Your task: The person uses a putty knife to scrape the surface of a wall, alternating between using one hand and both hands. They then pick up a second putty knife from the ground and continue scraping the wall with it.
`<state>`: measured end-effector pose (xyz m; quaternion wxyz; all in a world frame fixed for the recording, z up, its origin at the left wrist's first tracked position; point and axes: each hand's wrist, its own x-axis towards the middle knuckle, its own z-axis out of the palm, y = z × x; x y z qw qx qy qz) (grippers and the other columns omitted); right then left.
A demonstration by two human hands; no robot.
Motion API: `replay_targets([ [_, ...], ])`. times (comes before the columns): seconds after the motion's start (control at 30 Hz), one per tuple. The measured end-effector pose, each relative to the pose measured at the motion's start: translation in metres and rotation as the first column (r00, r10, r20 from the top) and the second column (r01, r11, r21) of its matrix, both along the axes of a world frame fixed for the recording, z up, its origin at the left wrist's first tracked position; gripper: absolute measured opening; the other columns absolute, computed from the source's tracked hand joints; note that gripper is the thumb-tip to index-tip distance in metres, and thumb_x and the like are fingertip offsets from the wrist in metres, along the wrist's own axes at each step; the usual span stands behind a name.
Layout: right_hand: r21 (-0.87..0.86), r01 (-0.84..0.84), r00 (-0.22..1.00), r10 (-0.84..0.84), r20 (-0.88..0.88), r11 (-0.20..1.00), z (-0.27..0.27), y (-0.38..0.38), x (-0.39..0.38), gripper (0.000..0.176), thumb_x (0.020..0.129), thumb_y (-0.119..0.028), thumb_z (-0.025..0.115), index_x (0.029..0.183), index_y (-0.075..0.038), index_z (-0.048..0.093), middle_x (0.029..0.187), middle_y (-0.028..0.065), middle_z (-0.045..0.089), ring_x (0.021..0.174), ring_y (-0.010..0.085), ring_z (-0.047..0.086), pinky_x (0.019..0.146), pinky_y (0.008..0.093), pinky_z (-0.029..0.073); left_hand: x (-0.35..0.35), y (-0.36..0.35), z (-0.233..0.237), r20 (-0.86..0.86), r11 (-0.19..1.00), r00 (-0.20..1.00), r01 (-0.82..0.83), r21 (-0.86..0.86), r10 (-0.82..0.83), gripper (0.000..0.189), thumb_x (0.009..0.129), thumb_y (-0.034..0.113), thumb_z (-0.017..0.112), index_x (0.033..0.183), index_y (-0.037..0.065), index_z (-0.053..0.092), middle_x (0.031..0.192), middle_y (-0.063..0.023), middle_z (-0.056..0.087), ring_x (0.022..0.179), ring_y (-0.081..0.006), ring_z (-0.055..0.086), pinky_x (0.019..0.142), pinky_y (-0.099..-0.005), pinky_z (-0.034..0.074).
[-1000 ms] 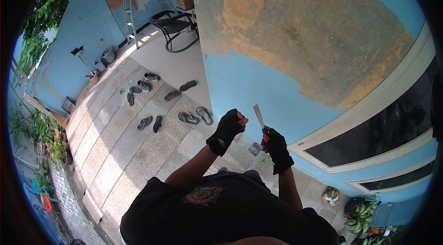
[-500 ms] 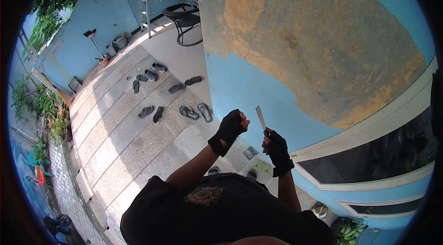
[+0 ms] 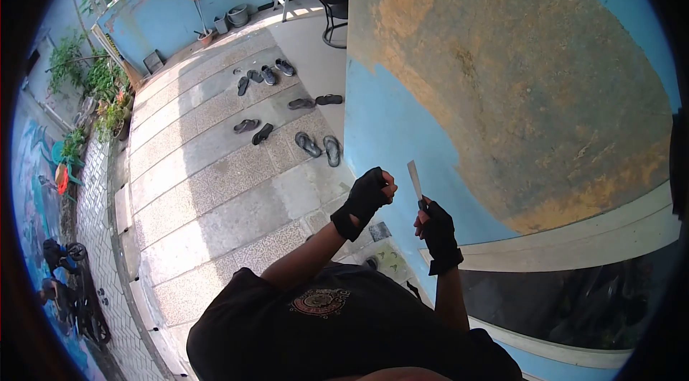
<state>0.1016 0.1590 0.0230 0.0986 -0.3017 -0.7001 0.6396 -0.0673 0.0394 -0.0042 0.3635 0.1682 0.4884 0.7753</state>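
Judged as a holding stage: holding flat-bladed tool (image 3: 415,181) raised in right hand (image 3: 436,229), with grip closed around handle, seemingly just clear of wall (image 3: 402,137). Curling left hand (image 3: 367,194) shut beside it; cannot tell whether empty. For any blade movement, apply firm right grip; direct edge away from left fingers.

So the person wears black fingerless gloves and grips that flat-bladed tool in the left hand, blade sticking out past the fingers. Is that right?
Not quite: the head view shows the flat-bladed tool in the right hand, not the left hand. The black fingerless gloves and the blade sticking out past the fingers are as you say.
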Motion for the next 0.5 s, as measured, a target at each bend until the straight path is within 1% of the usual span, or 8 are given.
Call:
replay_targets([
  [0.13, 0.001, -0.093, 0.996, 0.093, 0.002, 0.996, -0.009, 0.001, -0.004, 0.045, 0.098, -0.01, 0.051, 0.141, -0.001, 0.047, 0.073, 0.0026, 0.057, 0.057, 0.0091, 0.055, 0.05, 0.0235, 0.044, 0.008, -0.017, -0.01, 0.017, 0.999, 0.999, -0.034, -0.012, 0.034, 0.012, 0.09, 0.003, 0.065, 0.092, 0.008, 0.055, 0.075, 0.0011, 0.057, 0.059, -0.0086, 0.055, 0.054, -0.0237, 0.045],
  [0.2, 0.029, -0.124, 0.992, 0.125, -0.028, 0.992, -0.008, -0.004, -0.005, 0.044, 0.098, -0.01, 0.051, 0.141, -0.001, 0.048, 0.073, 0.0028, 0.058, 0.058, 0.0091, 0.055, 0.051, 0.0235, 0.044, 0.011, -0.028, -0.009, 0.103, 1.0, 0.995, -0.013, -0.012, 0.014, 0.011, 0.091, 0.005, 0.065, 0.091, 0.008, 0.055, 0.076, 0.0012, 0.057, 0.058, -0.0086, 0.055, 0.053, -0.0238, 0.045],
  [0.3, 0.002, -0.109, 0.993, 0.109, -0.048, 0.994, -0.004, -0.016, -0.008, 0.043, 0.098, -0.011, 0.051, 0.14, -0.001, 0.048, 0.074, 0.0028, 0.058, 0.058, 0.0091, 0.055, 0.052, 0.0236, 0.044, 0.01, -0.042, -0.003, 0.142, 1.0, 0.99, 0.003, -0.003, -0.003, 0.012, 0.091, 0.006, 0.066, 0.091, 0.008, 0.054, 0.075, 0.0014, 0.056, 0.056, -0.0089, 0.054, 0.052, -0.0238, 0.044],
  [0.33, 0.006, -0.113, 0.992, 0.113, -0.055, 0.994, -0.003, -0.02, -0.01, 0.043, 0.098, -0.011, 0.051, 0.14, -0.001, 0.048, 0.074, 0.0028, 0.058, 0.058, 0.0091, 0.055, 0.052, 0.0236, 0.044, 0.007, -0.045, -0.001, 0.135, 1.0, 0.991, -0.001, 0.0, 0.001, 0.012, 0.091, 0.006, 0.066, 0.091, 0.008, 0.054, 0.075, 0.0014, 0.056, 0.056, -0.0089, 0.054, 0.052, -0.0238, 0.044],
  [0.4, -0.025, -0.067, 0.996, 0.066, -0.052, 0.997, -0.002, -0.031, -0.009, 0.043, 0.097, -0.011, 0.052, 0.14, -0.002, 0.049, 0.074, 0.0017, 0.057, 0.058, 0.0082, 0.056, 0.052, 0.023, 0.044, 0.003, -0.05, 0.002, 0.054, 0.999, 0.999, 0.003, -0.046, -0.001, 0.011, 0.091, 0.006, 0.065, 0.092, 0.008, 0.055, 0.074, 0.0015, 0.056, 0.06, -0.0084, 0.056, 0.055, -0.0237, 0.045],
  [0.43, -0.017, -0.061, 0.996, 0.06, -0.066, 0.998, 0.0, -0.037, -0.008, 0.043, 0.097, -0.011, 0.052, 0.14, -0.002, 0.049, 0.074, 0.0017, 0.057, 0.058, 0.0082, 0.056, 0.052, 0.023, 0.044, 0.001, -0.053, 0.003, 0.04, 0.999, 0.999, 0.009, -0.039, -0.008, 0.011, 0.091, 0.006, 0.065, 0.092, 0.008, 0.055, 0.074, 0.0015, 0.056, 0.06, -0.0084, 0.056, 0.055, -0.0237, 0.045],
  [0.5, -0.027, -0.031, 0.996, 0.029, -0.087, 0.999, 0.003, -0.048, -0.008, 0.041, 0.098, -0.01, 0.051, 0.139, -0.001, 0.049, 0.073, 0.0028, 0.058, 0.057, 0.0093, 0.055, 0.051, 0.0234, 0.044, -0.002, -0.056, 0.005, -0.018, 1.0, 1.0, 0.012, 0.01, -0.012, 0.011, 0.091, 0.005, 0.066, 0.095, 0.009, 0.056, 0.077, 0.0014, 0.056, 0.066, -0.0083, 0.057, 0.06, -0.0242, 0.047],
])
